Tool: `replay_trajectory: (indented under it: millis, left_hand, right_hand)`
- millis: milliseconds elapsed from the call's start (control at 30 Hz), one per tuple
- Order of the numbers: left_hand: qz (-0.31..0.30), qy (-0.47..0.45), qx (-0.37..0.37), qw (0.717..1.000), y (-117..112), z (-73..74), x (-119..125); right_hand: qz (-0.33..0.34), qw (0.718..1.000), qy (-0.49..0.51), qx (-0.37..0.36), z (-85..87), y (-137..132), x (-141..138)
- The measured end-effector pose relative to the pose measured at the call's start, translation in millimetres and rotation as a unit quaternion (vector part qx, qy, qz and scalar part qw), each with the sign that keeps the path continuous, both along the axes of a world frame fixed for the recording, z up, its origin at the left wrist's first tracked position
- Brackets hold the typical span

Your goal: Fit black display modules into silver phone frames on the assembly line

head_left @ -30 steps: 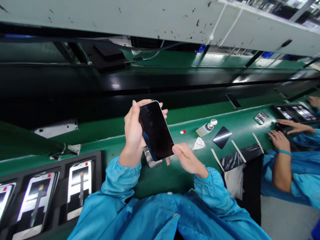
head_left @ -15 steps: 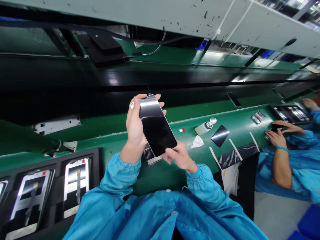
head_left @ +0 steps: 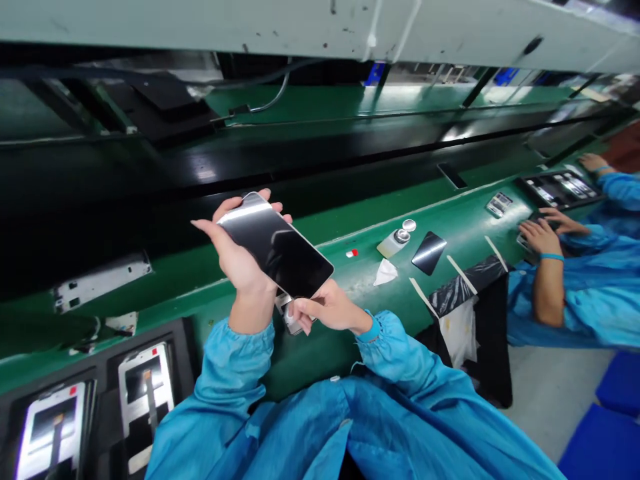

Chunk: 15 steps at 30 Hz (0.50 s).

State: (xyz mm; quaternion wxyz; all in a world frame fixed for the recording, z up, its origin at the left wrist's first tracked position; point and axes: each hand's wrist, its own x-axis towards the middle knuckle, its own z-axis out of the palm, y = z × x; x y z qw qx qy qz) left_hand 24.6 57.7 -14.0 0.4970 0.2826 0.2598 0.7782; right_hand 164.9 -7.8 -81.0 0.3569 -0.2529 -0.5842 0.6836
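A black glossy phone screen panel [head_left: 277, 247] is held above the green bench, tilted with its glass face up. My left hand [head_left: 235, 257] cradles its far end, fingers curled round the far edge and thumb stretched out to the left. My right hand [head_left: 323, 308] pinches its near corner from below. A metal phone frame [head_left: 289, 319] lies on the bench under both hands, mostly hidden.
A black tray [head_left: 105, 407] with screen assemblies sits at the lower left. On the green bench [head_left: 465, 223] lie a small bottle [head_left: 393, 241], a white wipe [head_left: 385, 272] and a dark panel [head_left: 429, 253]. A black bag [head_left: 465, 290] hangs off the edge. A co-worker's hands [head_left: 543, 230] work at the right.
The panel has tipped from nearly upright to flatter and moved left. My left thumb has come off its edge and my right hand has slid under the near corner.
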Motion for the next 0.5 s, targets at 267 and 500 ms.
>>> replay_trajectory:
  millis: [267,500]
  left_hand:
    - [0.012,-0.036,-0.102,0.994,33.4,-4.7,0.9]
    - [-0.083,0.076,-0.268,0.957,108.2,-65.2,18.9]
  right_hand:
    - [-0.013,0.999,-0.046,-0.005,-7.9,17.8,-2.9]
    - [-0.351,0.842,-0.41,0.013,-36.5,-5.7,145.3]
